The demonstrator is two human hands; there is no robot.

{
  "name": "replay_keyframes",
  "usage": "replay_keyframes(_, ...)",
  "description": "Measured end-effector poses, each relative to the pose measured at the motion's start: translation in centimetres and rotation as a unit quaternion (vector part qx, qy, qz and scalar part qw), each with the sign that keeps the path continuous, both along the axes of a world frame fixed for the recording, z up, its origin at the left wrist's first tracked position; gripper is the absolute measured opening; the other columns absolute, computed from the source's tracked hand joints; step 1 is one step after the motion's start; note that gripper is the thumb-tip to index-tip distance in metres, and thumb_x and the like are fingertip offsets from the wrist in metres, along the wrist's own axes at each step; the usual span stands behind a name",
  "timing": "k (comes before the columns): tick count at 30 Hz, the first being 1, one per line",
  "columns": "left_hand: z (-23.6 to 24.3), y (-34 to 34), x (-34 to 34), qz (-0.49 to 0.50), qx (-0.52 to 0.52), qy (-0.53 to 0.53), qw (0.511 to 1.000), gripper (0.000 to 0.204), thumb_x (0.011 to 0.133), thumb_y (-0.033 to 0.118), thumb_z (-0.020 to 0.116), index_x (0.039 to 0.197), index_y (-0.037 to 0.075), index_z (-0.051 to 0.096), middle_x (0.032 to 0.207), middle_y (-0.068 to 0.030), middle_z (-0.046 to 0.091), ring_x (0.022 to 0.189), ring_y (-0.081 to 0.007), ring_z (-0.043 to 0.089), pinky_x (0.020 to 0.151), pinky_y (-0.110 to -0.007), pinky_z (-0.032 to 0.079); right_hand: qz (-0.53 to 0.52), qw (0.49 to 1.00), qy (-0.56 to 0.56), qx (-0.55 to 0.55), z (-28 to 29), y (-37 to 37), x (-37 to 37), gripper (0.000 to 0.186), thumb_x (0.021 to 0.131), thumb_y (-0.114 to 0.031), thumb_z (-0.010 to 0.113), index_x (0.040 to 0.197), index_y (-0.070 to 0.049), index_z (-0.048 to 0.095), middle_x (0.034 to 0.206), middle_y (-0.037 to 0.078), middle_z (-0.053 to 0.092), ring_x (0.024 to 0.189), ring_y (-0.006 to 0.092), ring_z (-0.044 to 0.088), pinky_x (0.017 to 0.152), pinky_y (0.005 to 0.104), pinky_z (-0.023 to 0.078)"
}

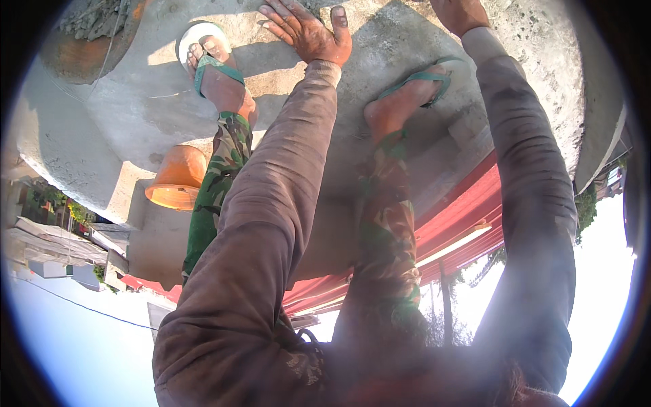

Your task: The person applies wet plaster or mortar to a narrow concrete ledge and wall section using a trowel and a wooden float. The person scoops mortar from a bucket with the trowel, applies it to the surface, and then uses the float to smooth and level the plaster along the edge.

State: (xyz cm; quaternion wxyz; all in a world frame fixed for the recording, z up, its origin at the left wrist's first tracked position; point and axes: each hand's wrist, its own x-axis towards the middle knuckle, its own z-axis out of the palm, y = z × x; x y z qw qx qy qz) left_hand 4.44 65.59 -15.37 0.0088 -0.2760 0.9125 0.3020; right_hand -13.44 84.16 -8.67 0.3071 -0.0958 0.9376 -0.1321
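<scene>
My left hand (312,32) is at the top middle, palm partly showing, with its fingers stretched out and the thumb apart. Nothing is held in it. It is over the rough grey concrete surface (386,41), between my two feet; whether it touches the concrete I cannot tell. At the upper right, my right hand (462,15) reaches past the top edge of the picture, so its fingers are cut off and anything in them is hidden. Both arms wear dusty brown sleeves.
My feet, in green-strapped flip-flops (224,68), stand wide apart. An orange bucket (178,178) is beside my left leg. At the upper left, an orange container (85,57) holds grey lumpy material. Beyond the concrete ledge are red roofing (461,217) and buildings lower down.
</scene>
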Motion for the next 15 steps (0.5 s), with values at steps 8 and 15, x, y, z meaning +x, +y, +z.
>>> replay_keyframes(8, -1.9, -0.1, -3.1, -0.023, 0.052, 0.188, 0.981, 0.089, 0.1, 0.048, 0.05, 0.16, -0.009, 0.017, 0.164, -0.0362, 0.019, 0.153, -0.0535, 0.014, 0.124, -0.061, 0.011, -0.053, 0.984, -0.172, -0.014, -1.1, -3.7, 12.7, 0.051, 0.102, -0.055, 0.047, 0.124, -0.011, 0.064, 0.107, 0.024, 0.072, 0.105, 0.046, 0.067, 0.092, 0.0525, 0.053)
replay_keyframes(15, 0.0, -1.1, -3.3, -0.077, 0.105, 0.191, 0.973, 0.082, 0.102, 0.043, 0.049, 0.16, -0.007, 0.02, 0.164, -0.033, 0.023, 0.152, -0.0526, 0.02, 0.124, -0.06, 0.015, -0.203, 0.938, -0.224, -0.171, -1.8, -6.7, 19.7, 0.044, 0.103, -0.043, 0.047, 0.12, -0.005, 0.064, 0.107, 0.028, 0.07, 0.101, 0.0495, 0.065, 0.087, 0.052, 0.051)
